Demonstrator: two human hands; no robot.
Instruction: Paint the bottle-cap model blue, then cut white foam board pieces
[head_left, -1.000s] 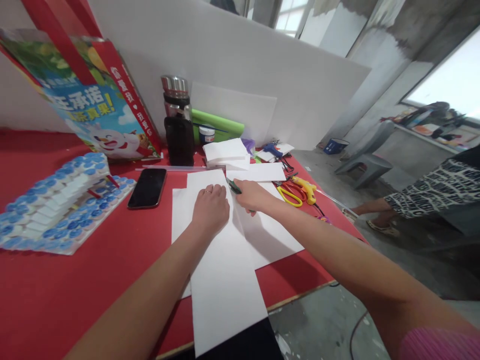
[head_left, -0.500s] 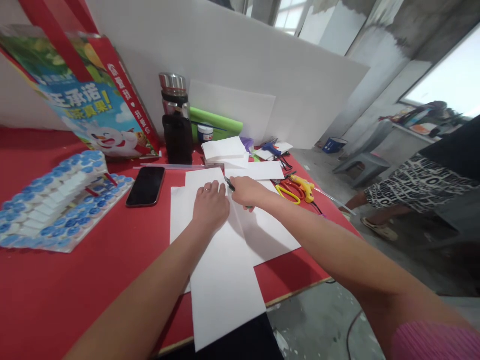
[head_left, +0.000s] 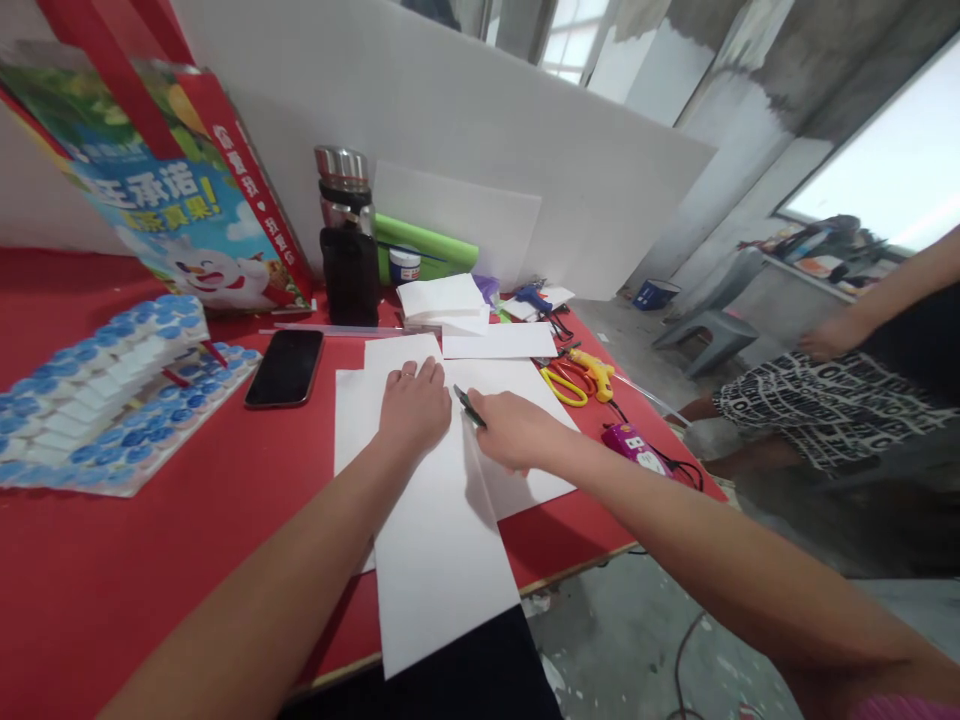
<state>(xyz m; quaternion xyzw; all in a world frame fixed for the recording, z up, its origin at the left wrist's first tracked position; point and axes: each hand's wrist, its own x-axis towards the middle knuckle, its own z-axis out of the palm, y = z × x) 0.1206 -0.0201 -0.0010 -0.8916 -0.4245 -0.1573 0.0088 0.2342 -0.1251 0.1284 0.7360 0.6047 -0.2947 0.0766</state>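
My left hand lies flat on a long white board strip, fingers spread and a ring on one of them. In my right hand is a dark utility knife, its tip close to the strip's right edge. Beneath the strip lies a wider white sheet. The strip's near end sticks out past the table edge over dark clothing. Whether the blade touches the board I cannot make out.
On the red table are a phone, a blue-and-white model, a bottle, scissors, a yellow glue gun and a purple box. A bag stands at left. A person in patterned shorts is at right.
My right hand has moved toward me along the strip with the knife, away from its far end. My left hand stays on the board. The person at right has shifted, and their arm now shows.
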